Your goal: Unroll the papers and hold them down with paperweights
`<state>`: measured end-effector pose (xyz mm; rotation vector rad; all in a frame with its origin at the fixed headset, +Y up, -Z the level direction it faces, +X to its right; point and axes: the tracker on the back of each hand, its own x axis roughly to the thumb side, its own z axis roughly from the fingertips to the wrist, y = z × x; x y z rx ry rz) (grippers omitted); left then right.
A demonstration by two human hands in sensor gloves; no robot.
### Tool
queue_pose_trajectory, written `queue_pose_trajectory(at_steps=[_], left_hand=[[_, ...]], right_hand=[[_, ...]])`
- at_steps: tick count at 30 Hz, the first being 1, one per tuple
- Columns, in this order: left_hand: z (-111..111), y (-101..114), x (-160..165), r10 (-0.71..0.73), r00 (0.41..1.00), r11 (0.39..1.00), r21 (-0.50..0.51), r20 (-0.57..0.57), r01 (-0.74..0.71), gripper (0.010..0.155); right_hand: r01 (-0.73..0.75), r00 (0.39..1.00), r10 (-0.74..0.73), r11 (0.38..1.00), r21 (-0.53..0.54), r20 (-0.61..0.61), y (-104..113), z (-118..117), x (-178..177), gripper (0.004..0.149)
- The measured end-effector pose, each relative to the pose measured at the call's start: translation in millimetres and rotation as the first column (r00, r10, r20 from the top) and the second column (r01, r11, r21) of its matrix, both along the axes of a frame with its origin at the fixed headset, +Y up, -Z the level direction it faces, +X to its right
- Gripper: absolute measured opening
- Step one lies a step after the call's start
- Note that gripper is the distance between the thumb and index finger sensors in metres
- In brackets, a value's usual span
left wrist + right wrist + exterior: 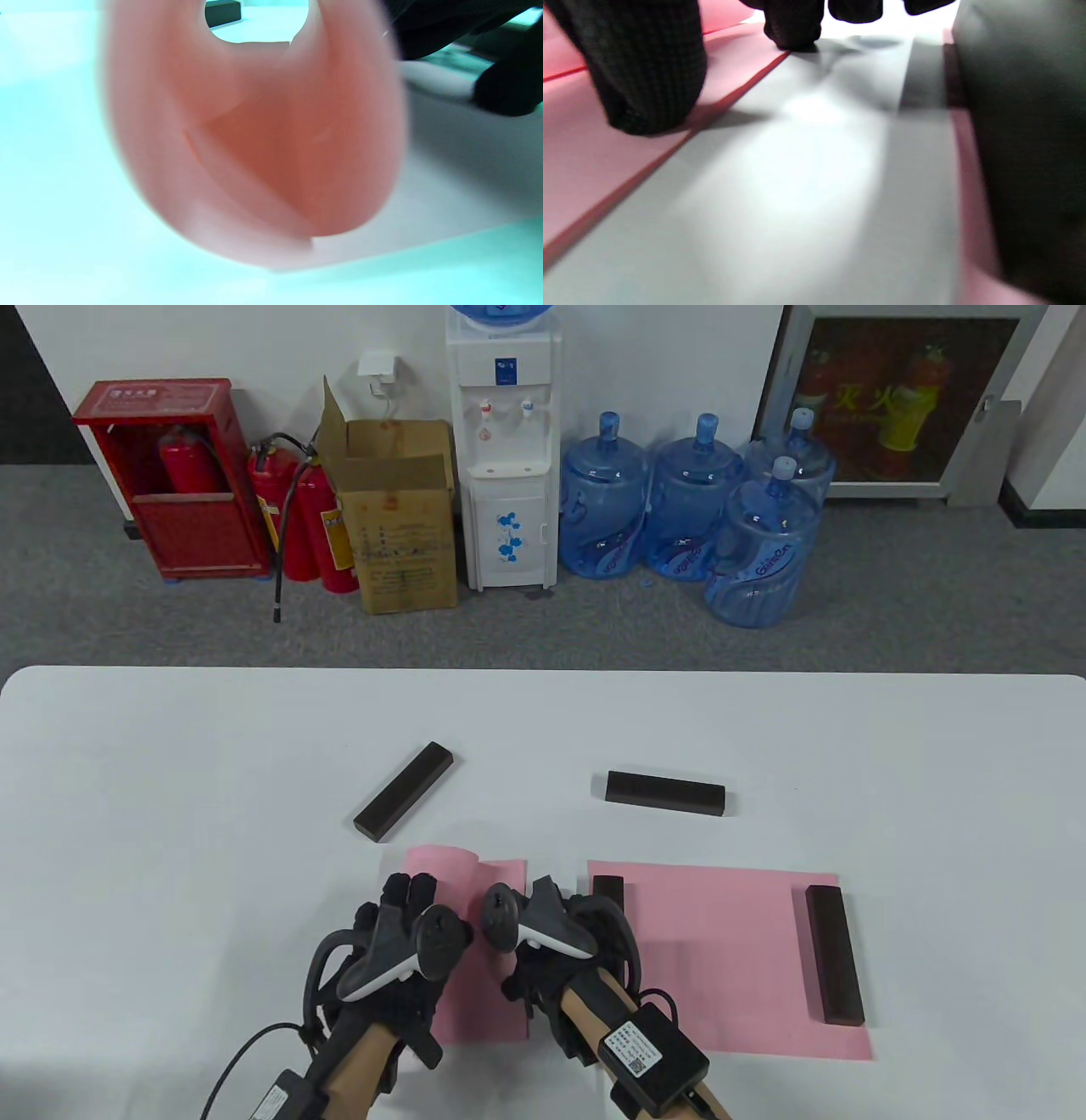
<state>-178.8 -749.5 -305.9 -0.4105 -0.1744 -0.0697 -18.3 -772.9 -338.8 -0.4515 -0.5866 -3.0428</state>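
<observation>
A pink paper lies partly unrolled at the table's front centre. Its rolled part curls up at the left. My left hand rests on top of that roll with the fingers stretched out. The left wrist view looks into the roll's open end. My right hand presses the paper's right edge flat with its fingertips. Two loose dark paperweights lie farther back.
A second pink paper lies flat to the right, held by one paperweight at its right edge and another at its left edge, close beside my right hand. A narrow strip of bare table separates the two papers.
</observation>
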Motion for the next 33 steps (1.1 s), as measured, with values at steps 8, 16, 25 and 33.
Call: queue_pose_trajectory(at_steps=[8, 16, 25, 33], left_hand=[[-10, 5, -36, -0.126, 0.989, 0.991, 0.030, -0.077, 0.129, 0.052], [-13, 6, -73, -0.083, 0.985, 0.994, 0.056, -0.150, 0.092, 0.047], [-17, -6, -129, -0.119, 0.961, 0.991, 0.030, -0.249, 0.130, 0.053], [-14, -19, -191, -0.037, 0.939, 0.999, -0.033, -0.343, 0.028, 0.062]], right_hand=[[0.001, 1.000, -0.001, 1.000, -0.003, -0.002, 0, 0, 0, 0.098], [-0.019, 1.000, 0.019, 1.000, 0.003, -0.007, 1, 1, -4, 0.096], [-0.019, 1.000, 0.019, 1.000, 0.002, -0.010, 2, 1, -3, 0.096], [-0.024, 1.000, 0.024, 1.000, 0.002, -0.014, 2, 1, -4, 0.095]])
